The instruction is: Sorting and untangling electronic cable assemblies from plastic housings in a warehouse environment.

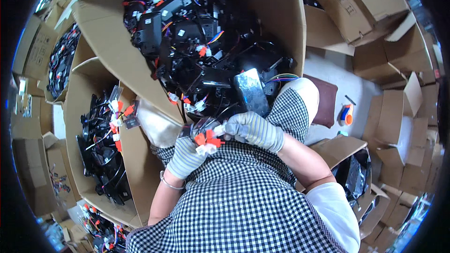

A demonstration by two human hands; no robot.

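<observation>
both gloved hands, left hand [186, 157] and right hand [255, 130], close their fingers on a wire harness [206, 138] over the lap; large carton [276, 23] remains full, side carton [101, 150] partly filled.

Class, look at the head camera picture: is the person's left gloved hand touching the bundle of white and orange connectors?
Touching. The head view shows the left hand closed around the connector bundle, its fingers wrapped under it, with no gap between them; the right hand grips it from the other side.

A large carton [276, 14] of wired parts [197, 42] stands ahead; a smaller carton [77, 126] lies left.
</observation>
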